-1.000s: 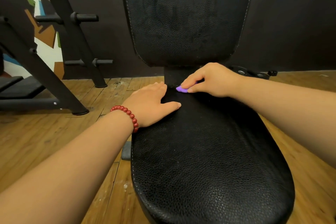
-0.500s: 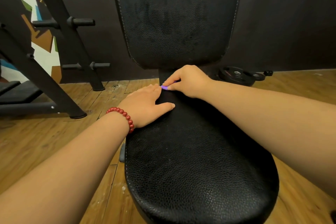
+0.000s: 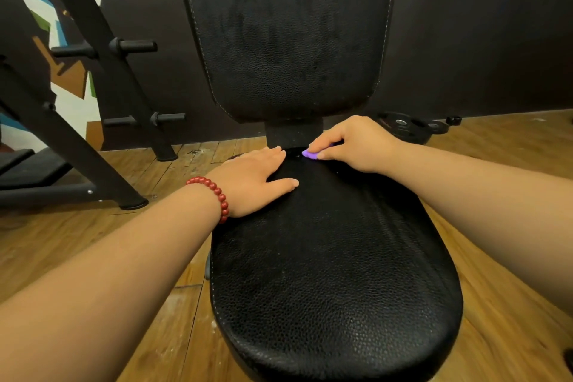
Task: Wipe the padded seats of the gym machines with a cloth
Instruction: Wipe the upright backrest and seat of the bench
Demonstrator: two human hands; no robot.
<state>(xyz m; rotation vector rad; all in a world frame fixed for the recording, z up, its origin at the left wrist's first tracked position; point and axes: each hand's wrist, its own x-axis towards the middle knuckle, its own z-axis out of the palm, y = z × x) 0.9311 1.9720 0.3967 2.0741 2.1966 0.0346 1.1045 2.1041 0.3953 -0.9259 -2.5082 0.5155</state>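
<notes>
Where right hand (image 3: 356, 146) grips, cloth (image 3: 310, 154) mostly hidden

The black padded seat (image 3: 335, 273) stands over a wooden floor (image 3: 62, 242). The left hand (image 3: 254, 183) lies flat on the seat's far left part, fingers straight. Just right of it, at the seat's far end, the right hand (image 3: 350, 146) pinches a small purple cloth (image 3: 310, 154) that touches the padding. On the floor, a black rack foot (image 3: 133, 203) rests well left of the left hand, and dark weight plates (image 3: 403, 125) lie just beyond the right hand.
</notes>
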